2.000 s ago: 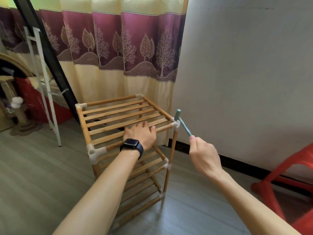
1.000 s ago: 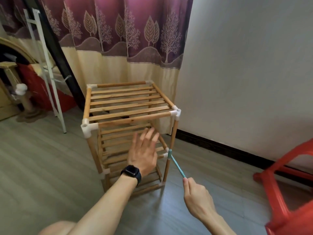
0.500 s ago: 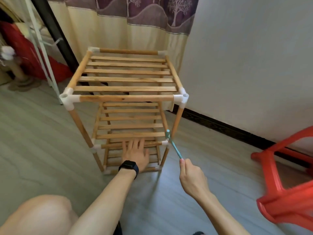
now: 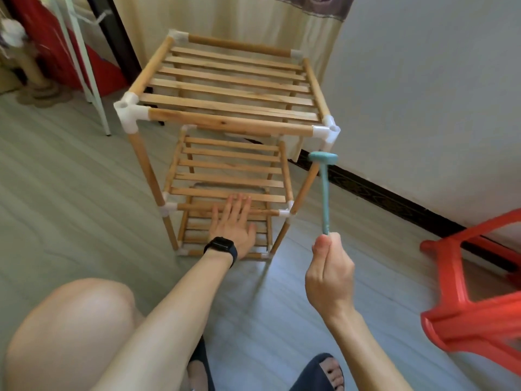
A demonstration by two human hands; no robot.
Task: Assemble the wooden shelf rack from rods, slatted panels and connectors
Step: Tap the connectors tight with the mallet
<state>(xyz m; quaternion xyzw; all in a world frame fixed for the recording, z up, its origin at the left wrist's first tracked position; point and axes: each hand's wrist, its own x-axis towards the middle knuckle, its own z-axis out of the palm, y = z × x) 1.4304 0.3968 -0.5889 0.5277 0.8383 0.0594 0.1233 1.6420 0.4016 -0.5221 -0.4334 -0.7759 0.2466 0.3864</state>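
Observation:
The wooden shelf rack (image 4: 225, 124) stands upright on the floor, three slatted tiers joined by white corner connectors (image 4: 130, 111). My left hand (image 4: 234, 221), a black watch on its wrist, lies flat with straight fingers on the front rod of the middle tier (image 4: 197, 206). My right hand (image 4: 328, 275) grips the handle of a small teal plastic hammer (image 4: 324, 176). The hammer head is raised just below the rack's top front right connector (image 4: 328, 132), beside the right front upright rod.
A red plastic stool (image 4: 476, 292) stands at the right. A white wall with a dark skirting board runs behind the rack, and a curtain hangs at the back. A white metal frame (image 4: 84, 69) stands at the left. My knee and slippered feet are at the bottom.
I have crouched lower and closer to the rack. My left hand went from the top tier down to the middle tier's front rod. The hammer swung from the middle connector up to vertical.

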